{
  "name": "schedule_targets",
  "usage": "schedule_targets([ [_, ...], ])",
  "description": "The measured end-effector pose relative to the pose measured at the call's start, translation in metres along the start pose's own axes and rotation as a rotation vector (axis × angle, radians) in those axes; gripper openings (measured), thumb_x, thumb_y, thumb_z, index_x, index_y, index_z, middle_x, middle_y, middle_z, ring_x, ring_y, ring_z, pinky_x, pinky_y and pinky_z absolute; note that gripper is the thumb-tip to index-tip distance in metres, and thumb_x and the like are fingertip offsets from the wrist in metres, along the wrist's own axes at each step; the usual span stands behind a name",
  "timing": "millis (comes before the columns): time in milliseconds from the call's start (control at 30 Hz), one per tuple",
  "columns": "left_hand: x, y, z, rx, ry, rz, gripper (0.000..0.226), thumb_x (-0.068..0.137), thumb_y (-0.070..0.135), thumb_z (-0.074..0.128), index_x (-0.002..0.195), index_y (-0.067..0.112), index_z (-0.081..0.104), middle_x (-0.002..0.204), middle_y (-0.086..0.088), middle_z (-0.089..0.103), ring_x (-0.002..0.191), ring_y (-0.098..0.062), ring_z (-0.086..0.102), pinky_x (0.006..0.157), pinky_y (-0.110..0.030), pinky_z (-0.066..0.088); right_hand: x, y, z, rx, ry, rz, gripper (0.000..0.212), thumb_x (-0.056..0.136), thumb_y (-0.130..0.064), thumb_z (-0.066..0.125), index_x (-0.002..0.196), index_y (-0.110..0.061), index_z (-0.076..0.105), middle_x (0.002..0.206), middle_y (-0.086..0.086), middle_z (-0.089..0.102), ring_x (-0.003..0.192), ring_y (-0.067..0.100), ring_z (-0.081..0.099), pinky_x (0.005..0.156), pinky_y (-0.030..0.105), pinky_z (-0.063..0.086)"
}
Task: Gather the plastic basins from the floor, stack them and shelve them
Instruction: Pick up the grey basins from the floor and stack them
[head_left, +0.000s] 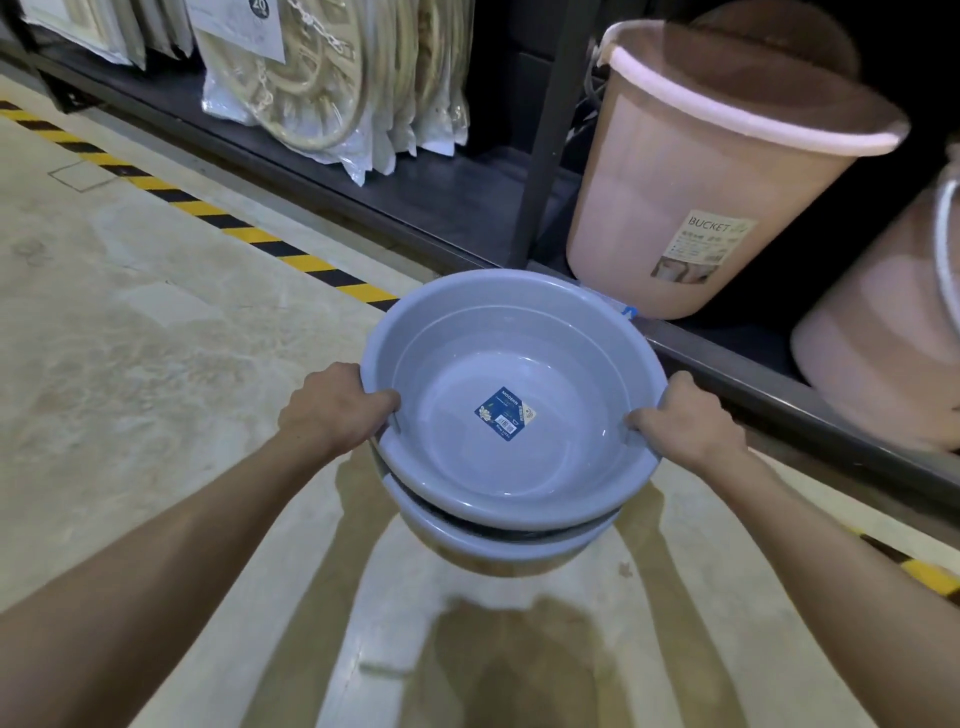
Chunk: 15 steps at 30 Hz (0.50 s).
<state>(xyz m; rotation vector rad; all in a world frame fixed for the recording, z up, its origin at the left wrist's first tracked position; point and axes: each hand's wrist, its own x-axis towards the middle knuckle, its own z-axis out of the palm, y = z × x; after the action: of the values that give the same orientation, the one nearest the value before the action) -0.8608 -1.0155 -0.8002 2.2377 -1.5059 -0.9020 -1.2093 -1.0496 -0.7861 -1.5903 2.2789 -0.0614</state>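
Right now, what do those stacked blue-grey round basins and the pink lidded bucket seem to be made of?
Stacked blue-grey round basins: likely moulded plastic, smooth and glossy, with light glinting inside. Pink lidded bucket: apparently plastic too, duller and slightly translucent.

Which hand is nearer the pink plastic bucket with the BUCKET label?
Right. The right hand grips the blue basin stack's rim just below the pink plastic bucket; the left hand grips the opposite rim.

Both hands, left (332, 410) and right (691, 415), gripping, arms outstretched
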Motion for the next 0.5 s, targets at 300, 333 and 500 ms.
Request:
schedule_targets([
  [300,0.005,-0.030,0.046,0.046,0.009,0.010,0.022,0.076,0.046,0.054,0.085,0.026,0.060,0.078,-0.002,0.069,0.075,-0.030,0.062,0.070,-0.038,0.052,-0.009,0.019,0.055,-0.032,-0.042,-0.008,0.040,0.083,-0.043,0.062,0.103,-0.019,0.036,0.093,0.003,0.058,0.086,0.033,0.059,0.068,0.040,0.046],
  [333,0.005,-0.032,0.049,0.032,0.009,0.006,0.026,0.075,0.047,0.052,0.086,0.025,0.060,0.078,-0.003,0.068,0.074,-0.029,0.062,0.069,-0.039,0.052,-0.009,0.019,0.058,-0.004,-0.041,0.000,0.039,0.083,-0.041,0.061,0.103,-0.020,0.035,0.091,0.002,0.058,0.084,0.033,0.059,0.066,0.039,0.044],
  [500,0.010,-0.038,0.056,-0.073,-0.001,0.007,0.046,0.067,0.051,0.045,0.089,0.015,0.064,0.079,-0.006,0.065,0.081,-0.034,0.058,0.071,-0.040,0.046,-0.008,0.020,0.059,0.090,-0.093,0.039,0.038,0.082,-0.040,0.059,0.108,-0.027,0.034,0.092,-0.001,0.061,0.087,0.031,0.062,0.066,0.038,0.043],
])
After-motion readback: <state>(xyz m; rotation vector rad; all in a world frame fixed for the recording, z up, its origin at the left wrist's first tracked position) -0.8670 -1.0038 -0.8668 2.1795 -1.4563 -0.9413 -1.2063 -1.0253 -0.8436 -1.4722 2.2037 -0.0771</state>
